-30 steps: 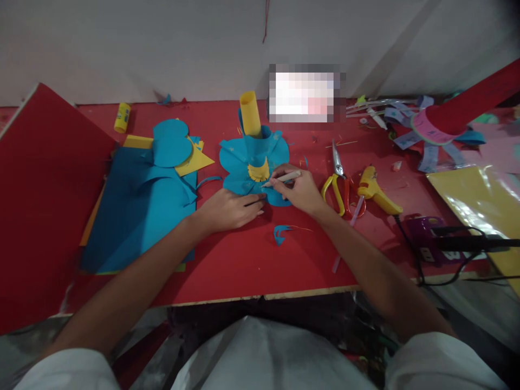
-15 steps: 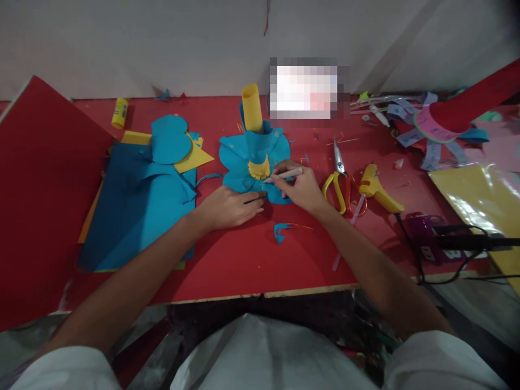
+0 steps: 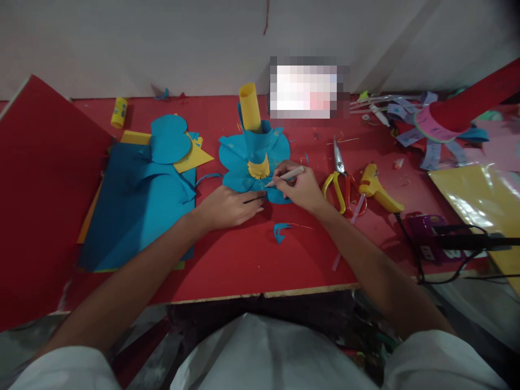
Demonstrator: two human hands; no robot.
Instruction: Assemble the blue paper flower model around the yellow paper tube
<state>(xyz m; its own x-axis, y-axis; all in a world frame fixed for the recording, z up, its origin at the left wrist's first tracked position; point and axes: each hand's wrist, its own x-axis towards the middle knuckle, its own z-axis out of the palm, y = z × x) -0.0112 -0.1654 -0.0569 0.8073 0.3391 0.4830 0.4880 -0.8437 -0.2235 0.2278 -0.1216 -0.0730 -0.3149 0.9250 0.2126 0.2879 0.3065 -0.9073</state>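
Observation:
A blue paper flower (image 3: pixel 235 149) lies on the table, with a fringed yellow paper piece (image 3: pixel 259 168) at its middle and a rolled yellow paper tube (image 3: pixel 250 108) standing behind that. In my right hand (image 3: pixel 298 187) is a white pen (image 3: pixel 293 173), pinched between thumb and fingers, its tip on the flower's near petal. Small light marks show on the petal by the tip. My left hand (image 3: pixel 238 207) rests flat along the flower's near edge, fingers stretched toward the right and touching the petal.
Scissors (image 3: pixel 338 168) and a yellow glue gun (image 3: pixel 379 189) lie to the right. Blue paper sheets (image 3: pixel 134 216), a blue heart cutout (image 3: pixel 168 138) and a glue stick (image 3: pixel 119 112) are leftward. A blue scrap (image 3: pixel 279 232) sits in front. A blurred-out screen (image 3: pixel 304 89) stands behind.
The pen tip has shifted slightly to the right and down on the petal, and the pen is a little more tilted. The yellow tube leans slightly farther left. My left hand has stayed put.

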